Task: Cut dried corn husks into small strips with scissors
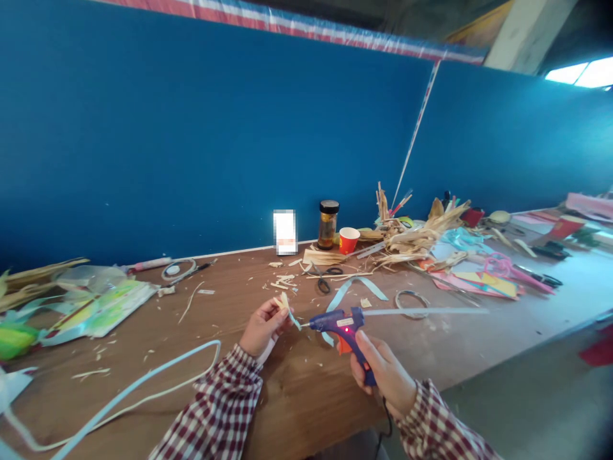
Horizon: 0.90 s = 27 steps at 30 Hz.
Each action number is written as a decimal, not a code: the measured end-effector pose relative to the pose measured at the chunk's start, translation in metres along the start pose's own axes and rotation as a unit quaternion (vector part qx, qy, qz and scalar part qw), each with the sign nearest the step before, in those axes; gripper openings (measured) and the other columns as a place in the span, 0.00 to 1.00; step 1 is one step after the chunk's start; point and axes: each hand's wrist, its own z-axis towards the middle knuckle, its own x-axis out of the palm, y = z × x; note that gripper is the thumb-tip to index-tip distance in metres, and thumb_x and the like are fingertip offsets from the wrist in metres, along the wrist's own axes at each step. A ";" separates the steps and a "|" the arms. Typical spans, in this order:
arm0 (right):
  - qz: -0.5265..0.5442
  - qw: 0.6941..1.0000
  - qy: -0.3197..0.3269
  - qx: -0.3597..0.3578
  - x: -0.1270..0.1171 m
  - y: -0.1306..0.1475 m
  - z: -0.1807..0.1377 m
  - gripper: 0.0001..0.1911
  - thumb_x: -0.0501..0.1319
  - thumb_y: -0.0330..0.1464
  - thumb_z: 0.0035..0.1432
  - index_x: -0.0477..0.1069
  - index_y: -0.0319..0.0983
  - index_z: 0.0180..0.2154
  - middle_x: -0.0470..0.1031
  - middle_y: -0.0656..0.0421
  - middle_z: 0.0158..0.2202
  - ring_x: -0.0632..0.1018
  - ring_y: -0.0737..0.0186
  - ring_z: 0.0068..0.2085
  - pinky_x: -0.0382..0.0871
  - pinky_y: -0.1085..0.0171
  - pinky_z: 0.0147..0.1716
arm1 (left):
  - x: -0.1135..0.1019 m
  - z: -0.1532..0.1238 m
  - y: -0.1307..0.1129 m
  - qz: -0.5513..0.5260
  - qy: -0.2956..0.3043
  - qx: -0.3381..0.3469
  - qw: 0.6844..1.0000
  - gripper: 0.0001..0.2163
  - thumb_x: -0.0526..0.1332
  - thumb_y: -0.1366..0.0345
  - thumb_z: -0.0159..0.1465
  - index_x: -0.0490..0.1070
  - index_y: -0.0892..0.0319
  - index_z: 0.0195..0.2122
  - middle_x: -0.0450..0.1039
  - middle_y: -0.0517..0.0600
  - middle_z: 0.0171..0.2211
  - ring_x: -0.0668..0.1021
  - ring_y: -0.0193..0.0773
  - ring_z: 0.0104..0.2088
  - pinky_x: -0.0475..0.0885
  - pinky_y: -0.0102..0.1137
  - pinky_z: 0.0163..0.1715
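Note:
My right hand (383, 370) is wrapped round the handle of a blue glue gun (342, 321) with an orange trigger and a small red light. A long, clear glue stick (426, 312) juts from its back end. Between the fingers of my left hand (263, 327) is a small pale piece of corn husk (284, 299) with a light blue strip (294, 319) along it. The gun's nozzle points left and is at the strip's lower end; whether it touches, I cannot tell. Behind the gun, a loose light blue ribbon (357, 283) curls on the table.
Black scissors (328, 273), a dark-lidded jar (328, 225) and a red paper cup (349, 241) stand or lie beyond my hands. Dried husks (416, 243) and pink scissors (502, 265) are piled to the right. Pale cords (143, 377) loop at front left. A blue partition (215, 128) rises behind.

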 end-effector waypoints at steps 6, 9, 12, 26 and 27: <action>0.002 1.000 -0.004 -0.019 0.001 0.003 -0.002 0.26 0.47 0.51 0.56 0.63 0.35 0.25 0.59 0.66 0.12 0.60 0.75 0.13 0.52 0.75 0.11 | 0.001 -0.001 0.000 -0.005 0.002 0.004 1.000 0.12 0.70 0.67 0.45 0.71 0.61 0.30 0.74 0.46 0.26 0.75 0.27 0.25 0.73 0.22 0.28; 0.007 1.000 -0.017 -0.016 0.001 0.002 0.000 0.26 0.47 0.51 0.56 0.62 0.36 0.24 0.58 0.66 0.12 0.60 0.75 0.12 0.51 0.75 0.10 | 0.000 -0.001 0.000 0.001 0.011 0.003 1.000 0.12 0.69 0.67 0.45 0.71 0.61 0.30 0.74 0.46 0.26 0.75 0.27 0.25 0.72 0.22 0.27; 0.006 1.000 0.003 -0.014 0.001 -0.001 0.000 0.25 0.48 0.51 0.56 0.62 0.36 0.26 0.59 0.66 0.12 0.60 0.75 0.13 0.52 0.75 0.11 | 0.001 -0.001 0.000 0.004 0.001 0.005 1.000 0.12 0.70 0.67 0.45 0.71 0.62 0.29 0.74 0.46 0.25 0.74 0.27 0.24 0.72 0.22 0.26; -0.021 1.000 0.007 -0.001 0.003 0.002 -0.001 0.27 0.47 0.52 0.55 0.61 0.36 0.22 0.60 0.66 0.12 0.60 0.75 0.13 0.52 0.75 0.11 | 0.002 -0.001 0.000 0.005 -0.018 0.002 1.000 0.13 0.70 0.67 0.43 0.71 0.62 0.30 0.74 0.47 0.26 0.75 0.29 0.25 0.72 0.23 0.27; -0.015 1.000 -0.003 -0.008 0.003 0.002 0.000 0.27 0.47 0.53 0.55 0.61 0.36 0.22 0.59 0.66 0.12 0.60 0.75 0.13 0.52 0.75 0.11 | 0.002 -0.001 0.000 0.006 -0.015 0.003 1.000 0.13 0.70 0.67 0.43 0.71 0.62 0.30 0.74 0.47 0.26 0.75 0.29 0.25 0.72 0.23 0.27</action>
